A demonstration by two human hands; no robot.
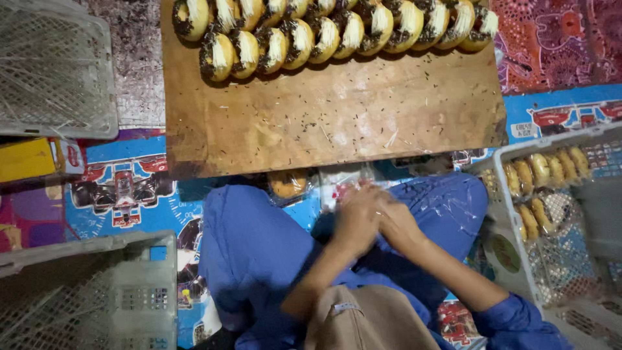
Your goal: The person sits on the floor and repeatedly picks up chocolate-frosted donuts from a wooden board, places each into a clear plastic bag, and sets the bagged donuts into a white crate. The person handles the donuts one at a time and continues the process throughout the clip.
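I sit cross-legged in blue trousers behind a low wooden board (337, 116). Rows of ring doughnuts (324, 29) with chocolate sprinkles and white topping stand on edge along its far side. My left hand (356, 220) and my right hand (398, 223) meet over my lap, fingers closed around clear plastic wrapping (353, 188); what is inside the wrapping is blurred. A wrapped doughnut (288, 183) lies on the floor just beyond my left knee, at the board's near edge.
A white plastic crate (512, 259) on my right holds several wrapped doughnuts (544, 170). Grey mesh crates stand at the near left (91, 291) and far left (55, 71). A yellow box (26, 159) lies on the patterned mat (123, 188).
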